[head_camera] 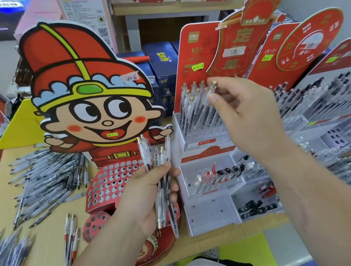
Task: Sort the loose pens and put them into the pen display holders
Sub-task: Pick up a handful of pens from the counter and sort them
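Pen (212, 91) in right hand (249, 118) pinch grip over holder (179, 137); pen bundle (150, 154) in left hand (154, 194) grip

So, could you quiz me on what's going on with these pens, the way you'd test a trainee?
1. True or false: the left hand grips a bunch of pens.
2. The right hand pinches a gold-capped pen above which spot? A: the white holder. B: the cartoon stand. C: the floor.
3. Fill in: the pile of loose pens lies to the person's ___.
Key: 1 true; 2 A; 3 left.
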A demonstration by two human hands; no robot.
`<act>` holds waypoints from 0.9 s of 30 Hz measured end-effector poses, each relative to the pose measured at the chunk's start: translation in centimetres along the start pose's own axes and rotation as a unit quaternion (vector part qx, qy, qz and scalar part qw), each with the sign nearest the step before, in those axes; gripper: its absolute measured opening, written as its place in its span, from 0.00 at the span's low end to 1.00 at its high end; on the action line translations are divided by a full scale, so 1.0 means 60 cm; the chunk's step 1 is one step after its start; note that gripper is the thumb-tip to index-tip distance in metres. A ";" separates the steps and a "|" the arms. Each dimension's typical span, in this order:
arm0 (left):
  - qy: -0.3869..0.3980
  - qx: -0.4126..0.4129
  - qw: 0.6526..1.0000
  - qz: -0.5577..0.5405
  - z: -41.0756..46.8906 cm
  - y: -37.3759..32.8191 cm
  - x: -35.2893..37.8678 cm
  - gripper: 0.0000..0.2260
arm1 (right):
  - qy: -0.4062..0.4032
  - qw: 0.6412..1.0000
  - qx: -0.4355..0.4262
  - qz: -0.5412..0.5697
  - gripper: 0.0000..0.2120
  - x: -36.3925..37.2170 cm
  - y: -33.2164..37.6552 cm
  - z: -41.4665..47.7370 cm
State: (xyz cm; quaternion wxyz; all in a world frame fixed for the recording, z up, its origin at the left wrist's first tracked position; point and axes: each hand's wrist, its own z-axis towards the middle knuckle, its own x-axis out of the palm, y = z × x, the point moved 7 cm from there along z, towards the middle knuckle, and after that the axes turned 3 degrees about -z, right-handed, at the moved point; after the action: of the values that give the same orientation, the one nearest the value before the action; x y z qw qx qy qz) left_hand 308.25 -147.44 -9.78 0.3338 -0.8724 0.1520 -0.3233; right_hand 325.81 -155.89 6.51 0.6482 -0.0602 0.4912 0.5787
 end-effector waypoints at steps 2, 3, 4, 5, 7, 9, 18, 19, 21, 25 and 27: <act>-0.008 -0.001 1.000 0.000 0.002 0.001 -0.003 0.06 | 0.016 1.000 0.003 -0.006 0.13 0.011 -0.001 -0.006; -0.011 -0.001 1.000 -0.002 0.003 0.002 -0.004 0.06 | 0.025 1.000 0.005 -0.009 0.13 0.017 -0.001 -0.009; -0.013 -0.001 1.000 -0.005 0.003 0.002 -0.004 0.06 | 0.031 0.999 0.007 -0.010 0.13 0.023 -0.001 -0.012; -0.013 -0.001 1.000 -0.010 0.004 0.002 -0.004 0.06 | 0.034 0.999 0.007 -0.011 0.13 0.029 0.000 -0.014; -0.011 0.000 1.000 -0.016 0.004 0.002 -0.003 0.05 | 0.029 1.000 0.009 -0.009 0.13 0.034 0.000 -0.018; -0.007 -0.002 1.000 -0.014 0.003 0.001 -0.001 0.06 | 0.016 1.000 0.015 -0.011 0.13 0.035 -0.002 -0.019; 0.008 0.006 1.000 -0.011 -0.009 -0.012 0.015 0.16 | -0.012 0.999 0.042 0.005 0.15 0.044 -0.002 -0.021; 0.007 0.011 1.000 -0.005 -0.010 -0.014 0.015 0.17 | -0.014 0.999 0.044 0.008 0.15 0.045 -0.003 -0.022; 0.007 0.018 1.000 0.002 -0.011 -0.015 0.013 0.18 | -0.013 0.999 0.047 0.009 0.14 0.045 -0.006 -0.023; 0.019 0.025 0.999 0.013 -0.016 -0.016 0.010 0.14 | -0.032 0.995 0.074 0.051 0.12 0.036 -0.017 -0.039; 0.023 0.026 0.999 0.011 -0.017 -0.014 0.008 0.07 | -0.044 0.992 0.081 0.084 0.08 0.030 -0.018 -0.052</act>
State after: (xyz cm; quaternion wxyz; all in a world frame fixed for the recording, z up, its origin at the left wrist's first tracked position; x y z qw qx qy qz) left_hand 307.96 -147.54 -8.37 0.3562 -0.8538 0.1613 -0.3436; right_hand 324.63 -157.01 3.10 0.6212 0.0594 0.5110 0.5911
